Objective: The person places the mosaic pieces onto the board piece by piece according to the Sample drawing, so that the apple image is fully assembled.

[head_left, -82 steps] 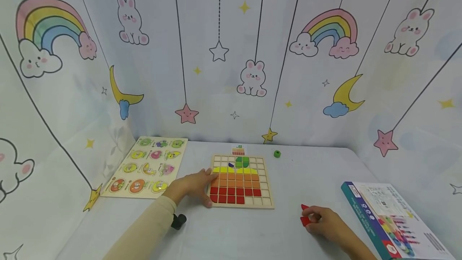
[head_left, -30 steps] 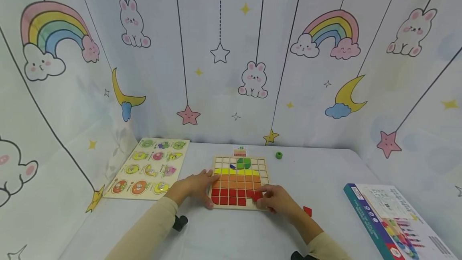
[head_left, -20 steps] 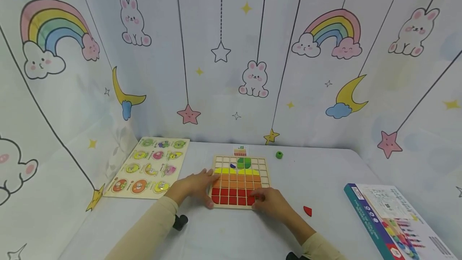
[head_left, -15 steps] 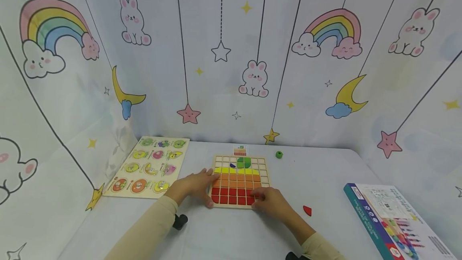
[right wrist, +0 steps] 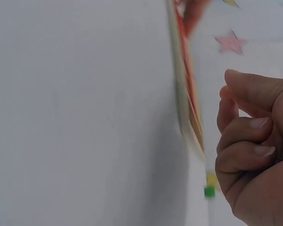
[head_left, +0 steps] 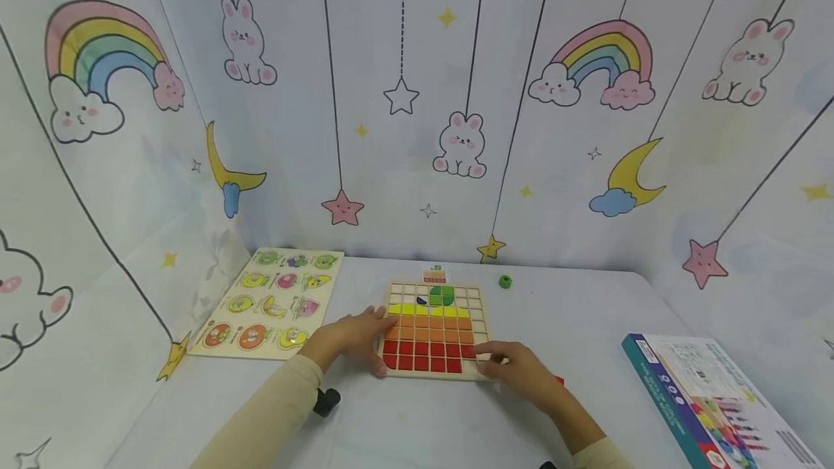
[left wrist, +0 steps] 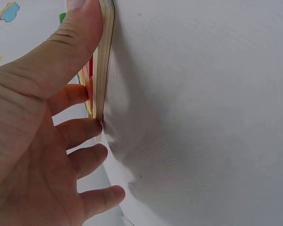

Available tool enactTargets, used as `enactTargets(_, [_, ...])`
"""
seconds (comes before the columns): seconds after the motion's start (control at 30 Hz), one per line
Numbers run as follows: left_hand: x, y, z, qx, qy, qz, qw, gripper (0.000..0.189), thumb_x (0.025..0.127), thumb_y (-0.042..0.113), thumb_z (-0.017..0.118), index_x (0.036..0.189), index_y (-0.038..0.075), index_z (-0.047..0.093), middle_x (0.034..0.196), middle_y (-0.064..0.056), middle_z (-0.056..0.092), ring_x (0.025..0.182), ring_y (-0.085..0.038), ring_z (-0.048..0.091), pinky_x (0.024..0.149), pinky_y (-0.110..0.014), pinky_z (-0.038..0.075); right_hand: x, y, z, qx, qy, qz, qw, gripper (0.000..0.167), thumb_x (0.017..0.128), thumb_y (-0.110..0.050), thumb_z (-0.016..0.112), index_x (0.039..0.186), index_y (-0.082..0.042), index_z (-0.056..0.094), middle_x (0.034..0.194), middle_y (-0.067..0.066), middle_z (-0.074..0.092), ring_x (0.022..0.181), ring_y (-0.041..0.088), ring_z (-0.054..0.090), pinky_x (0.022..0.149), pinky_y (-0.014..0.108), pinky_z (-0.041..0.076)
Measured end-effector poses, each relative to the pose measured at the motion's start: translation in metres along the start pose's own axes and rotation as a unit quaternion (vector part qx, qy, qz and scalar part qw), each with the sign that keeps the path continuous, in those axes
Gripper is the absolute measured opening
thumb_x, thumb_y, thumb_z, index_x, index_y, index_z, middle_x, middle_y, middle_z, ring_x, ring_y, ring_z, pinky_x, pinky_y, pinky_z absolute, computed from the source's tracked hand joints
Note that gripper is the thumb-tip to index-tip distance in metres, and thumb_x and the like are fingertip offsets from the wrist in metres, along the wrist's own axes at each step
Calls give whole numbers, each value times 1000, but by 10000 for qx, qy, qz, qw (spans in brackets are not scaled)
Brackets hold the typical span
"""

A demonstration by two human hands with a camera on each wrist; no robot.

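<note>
A wooden grid board (head_left: 483,324) lies in mid-table in the head view, filled with rows of red (head_left: 421,357), orange (head_left: 430,328) and yellow pieces (head_left: 417,309), plus green pieces (head_left: 441,295) and a small dark blue piece (head_left: 422,300). My left hand (head_left: 355,339) rests on its left edge, fingers spread, thumb at the near corner. Just off the board's lower right is my right hand (head_left: 521,371), loosely curled, with nothing between thumb and index finger. One bottom-row slot (head_left: 469,366) near it is bare. A loose red piece (head_left: 559,380) peeks out, mostly hidden behind the right hand.
Left of the board lies a wooden fruit puzzle (head_left: 267,310). A small picture card (head_left: 435,273) and a green bead (head_left: 505,281) are beyond the board. At the right sits a flat printed box (head_left: 710,396). A patterned cloth backdrop (head_left: 391,129) encloses the table.
The right hand brought a red piece from the right and set it in the bottom row. It has let go and drawn back to the right. The left hand has stayed in place.
</note>
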State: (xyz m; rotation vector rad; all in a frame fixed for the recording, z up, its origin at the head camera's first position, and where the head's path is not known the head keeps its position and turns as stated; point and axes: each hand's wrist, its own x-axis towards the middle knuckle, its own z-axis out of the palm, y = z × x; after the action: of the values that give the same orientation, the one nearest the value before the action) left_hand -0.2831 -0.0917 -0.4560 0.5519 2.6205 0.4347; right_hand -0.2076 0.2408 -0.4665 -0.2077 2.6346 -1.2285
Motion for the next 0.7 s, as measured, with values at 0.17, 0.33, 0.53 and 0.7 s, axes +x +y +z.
enactTargets(0.17, [-1, 3, -3, 100, 33, 43, 9999, 101, 70, 43, 93, 156, 27, 43, 167, -6, 31, 156, -31, 19, 119, -64, 26, -25, 36, -45, 1006, 691, 743, 9897, 40, 94, -24, 73, 131, -10, 67, 95, 7, 61, 73, 19, 52, 58, 27, 46])
enactTargets(0.33, [-1, 3, -5, 129, 8, 30, 9999, 101, 70, 44, 92, 157, 28, 42, 167, -5, 30, 157, -30, 18, 119, -64, 26, -52, 73, -76, 2354, 1079, 1309, 9570, 49, 97, -24, 70, 142, -7, 58, 92, 7, 58, 63, 16, 47, 52, 22, 40])
enactTargets(0.53, [2, 2, -4, 58, -30, -41, 10000, 102, 69, 43, 93, 157, 28, 42, 168, -5, 29, 157, -31, 17, 120, -64, 25, -67, 97, -87, 2705, 1251, 1776, 9379, 50, 98, -25, 70, 143, -8, 57, 88, 2, 60, 69, 15, 53, 55, 24, 44])
enactTargets(0.7, [0, 3, -1, 15, -61, -19, 10000, 102, 70, 42, 93, 157, 26, 43, 167, -7, 29, 157, -32, 17, 120, -63, 24, -70, 100, -82, 2440, 1141, 2067, 9406, 51, 94, -23, 74, 139, -3, 59, 95, 3, 65, 68, 16, 54, 54, 23, 44])
